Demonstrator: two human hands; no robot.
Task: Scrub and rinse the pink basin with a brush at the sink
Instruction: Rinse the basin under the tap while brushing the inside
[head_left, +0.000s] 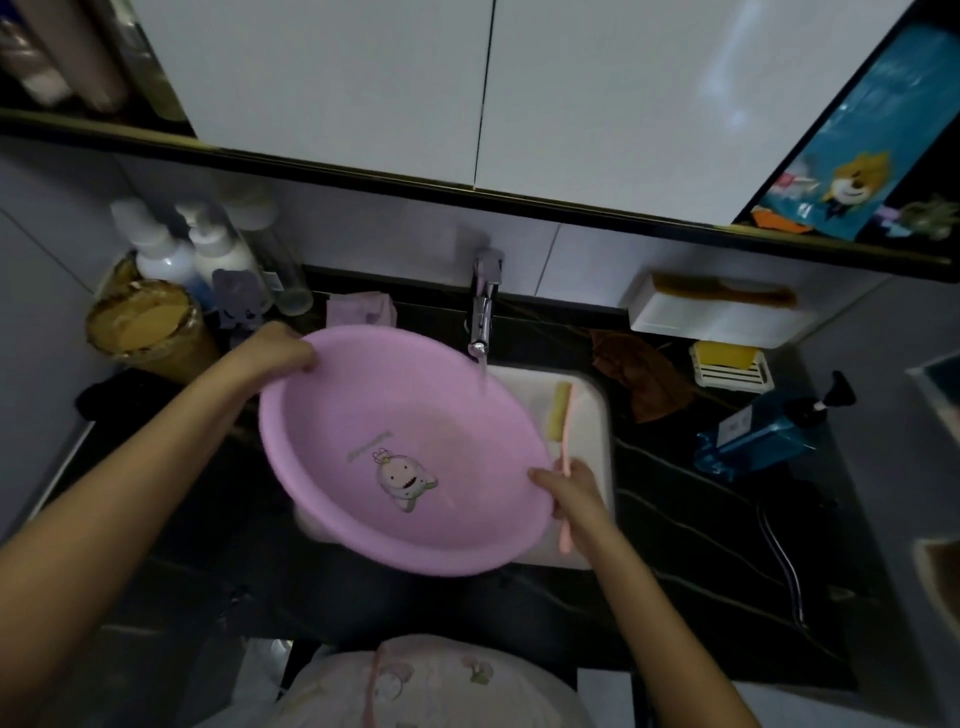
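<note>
Basin (395, 415) rim in closed left grip (283, 349)

The basin (400, 447) covers nearly all of the sink (589, 426). Only a strip on the sink's right side is uncovered, and the brush (562, 410) stands in it. Behind the far rim the tap (483, 306) blocks the way, with water falling by the rim. At back left, bottles (208, 254) and a jar (145, 327) stand close together. To the right lie a cloth (647, 384), a soap dish (730, 369) and a pump bottle (763, 434); the counter (691, 525) in front of them is bare. A cabinet (597, 104) closes the room above.
</note>
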